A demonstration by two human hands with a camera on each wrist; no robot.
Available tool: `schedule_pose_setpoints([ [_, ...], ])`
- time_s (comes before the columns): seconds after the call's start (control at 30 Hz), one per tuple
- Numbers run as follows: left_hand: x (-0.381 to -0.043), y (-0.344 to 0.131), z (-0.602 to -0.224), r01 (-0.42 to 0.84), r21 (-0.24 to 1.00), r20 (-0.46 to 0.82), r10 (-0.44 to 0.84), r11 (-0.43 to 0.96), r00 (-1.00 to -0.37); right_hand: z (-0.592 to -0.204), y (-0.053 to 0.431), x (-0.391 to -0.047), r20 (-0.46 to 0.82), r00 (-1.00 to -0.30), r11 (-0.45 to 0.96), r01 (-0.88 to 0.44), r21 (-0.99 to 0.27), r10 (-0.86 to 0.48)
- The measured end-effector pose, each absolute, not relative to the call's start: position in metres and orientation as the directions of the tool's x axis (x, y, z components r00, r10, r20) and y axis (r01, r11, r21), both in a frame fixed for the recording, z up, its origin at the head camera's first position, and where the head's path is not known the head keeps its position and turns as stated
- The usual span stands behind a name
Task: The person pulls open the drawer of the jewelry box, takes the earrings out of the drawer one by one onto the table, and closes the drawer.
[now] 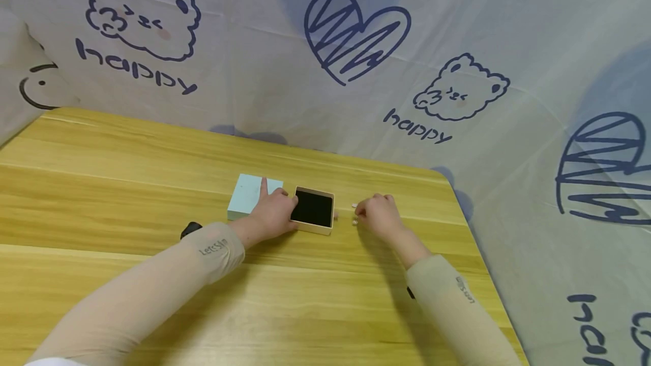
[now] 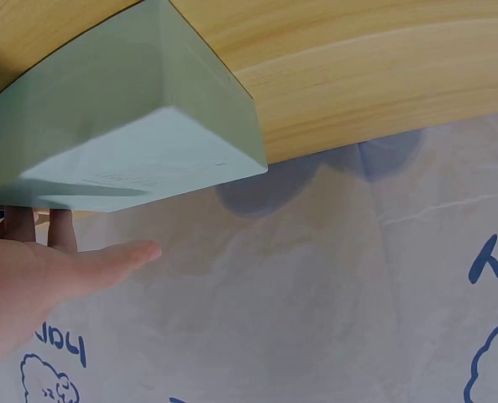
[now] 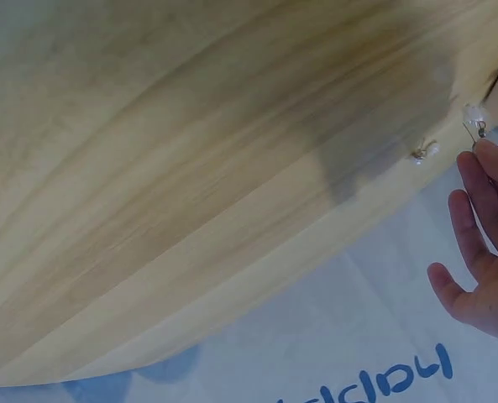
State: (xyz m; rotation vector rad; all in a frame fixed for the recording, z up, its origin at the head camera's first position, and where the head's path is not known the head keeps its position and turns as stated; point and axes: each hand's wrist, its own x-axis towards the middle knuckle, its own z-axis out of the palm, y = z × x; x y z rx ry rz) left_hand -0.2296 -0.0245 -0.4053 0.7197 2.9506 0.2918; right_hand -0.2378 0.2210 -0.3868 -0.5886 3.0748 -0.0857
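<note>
Because the right hand (image 1: pixel 380 214) pinches a tiny trinket (image 3: pixel 482 129) between its fingers, right of the open box (image 1: pixel 310 229), a slackened grip could drop it near 1 loose piece (image 3: pixel 421 153); the left hand (image 1: pixel 272 213), fingers gripping the box, could jerk it askew.

Behind the wooden table (image 1: pixel 127 185) hangs a heart-printed pale cloth (image 1: pixel 285 100).

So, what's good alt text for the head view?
A person's left hand grips the left side of an open box with a black inside, while the right hand pinches a small piece, another piece just beyond it on the wooden table. A pale blue box sits left of the open box; patterned cloth hangs behind.
</note>
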Motion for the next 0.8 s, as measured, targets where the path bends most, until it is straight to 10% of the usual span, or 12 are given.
schedule_pose_setpoints([
  [0.8,-0.2286,-0.025,-0.4043,0.448,0.199,-0.036,0.463,0.872,-0.885,-0.3955,0.2258,-0.2445,-0.072,-0.941,0.943,-0.332,0.033,-0.329],
])
